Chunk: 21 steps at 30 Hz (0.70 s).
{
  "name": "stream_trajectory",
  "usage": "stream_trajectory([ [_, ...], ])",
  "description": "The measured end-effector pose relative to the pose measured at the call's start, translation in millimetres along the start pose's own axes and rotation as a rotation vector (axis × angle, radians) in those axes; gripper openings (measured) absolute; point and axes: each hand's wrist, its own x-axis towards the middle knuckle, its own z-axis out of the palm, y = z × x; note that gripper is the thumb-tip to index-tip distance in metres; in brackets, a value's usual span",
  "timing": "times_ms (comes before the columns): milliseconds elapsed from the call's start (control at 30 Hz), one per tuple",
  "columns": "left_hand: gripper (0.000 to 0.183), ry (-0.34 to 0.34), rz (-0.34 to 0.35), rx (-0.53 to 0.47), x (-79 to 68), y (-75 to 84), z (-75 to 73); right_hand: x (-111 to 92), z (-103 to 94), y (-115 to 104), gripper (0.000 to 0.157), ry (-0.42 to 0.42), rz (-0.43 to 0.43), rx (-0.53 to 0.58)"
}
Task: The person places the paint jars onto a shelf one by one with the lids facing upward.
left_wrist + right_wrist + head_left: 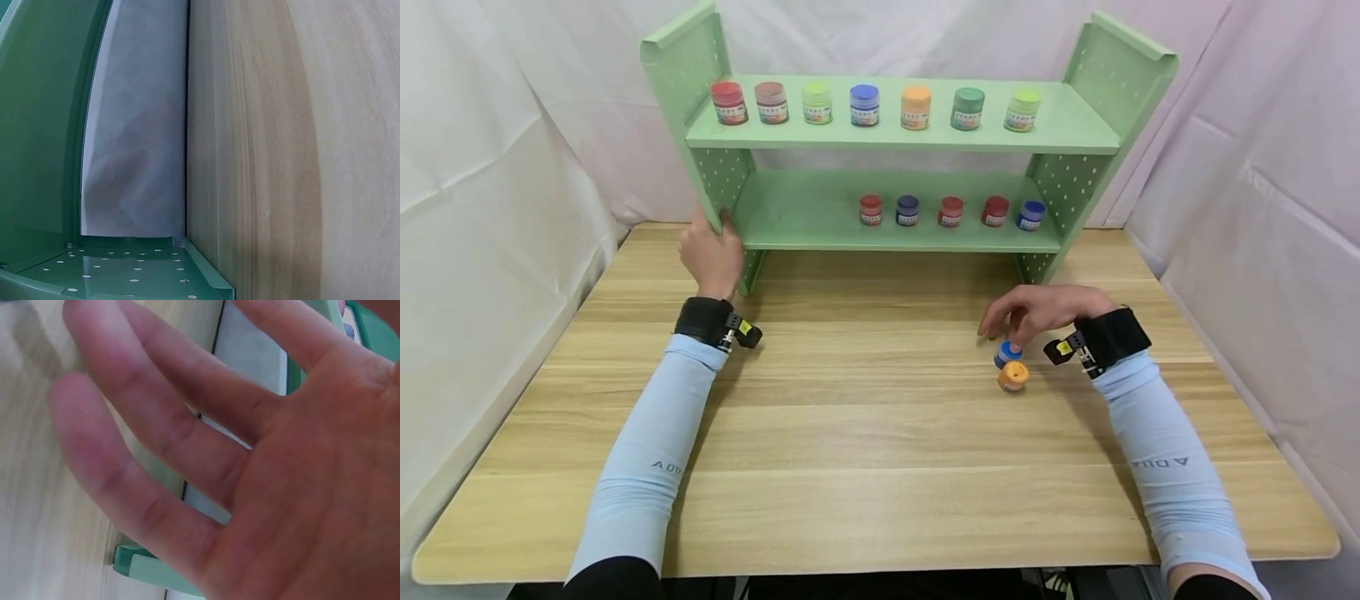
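Observation:
My left hand [711, 260] grips the lower left side panel of a green two-tier shelf [805, 225], thumb on the inner face. That hand is out of its own wrist view, where the perforated panel [119, 272] shows. Right of centre, my right hand [1048, 307] hovers low over the table, a fingertip overlapping the blue lid of a small paint jar [1004, 357]. An orange paint jar [1013, 377] stands just in front of the blue one. In the right wrist view the fingers [169, 431] are loosely bent, with nothing against the palm.
Several paint jars, including a purple-blue one [864, 107], line the upper tier. On the lower tier stands a second row of smaller red and blue jars, with a red one [950, 212] mid-row. The wooden table [850, 467] meets white curtains [490, 208] around it.

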Motion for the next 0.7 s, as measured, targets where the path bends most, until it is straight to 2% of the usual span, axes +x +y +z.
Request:
stream_trajectory([
  [200, 0.03, 0.005, 0.002, -0.005, -0.2, -0.6, -0.3, 0.5, 0.4, 2.0, 0.04, -0.001, 0.034, -0.014],
  [467, 0.03, 0.004, -0.001, -0.001, -0.4, 0.3, -0.8, -3.5, -0.1, 0.8, 0.052, -0.022, 0.098, -0.005],
  [700, 0.03, -0.004, -0.007, -0.006, -0.2, 1.4, -1.1, -3.8, 0.0, 3.0, 0.053, -0.037, 0.094, 0.012],
])
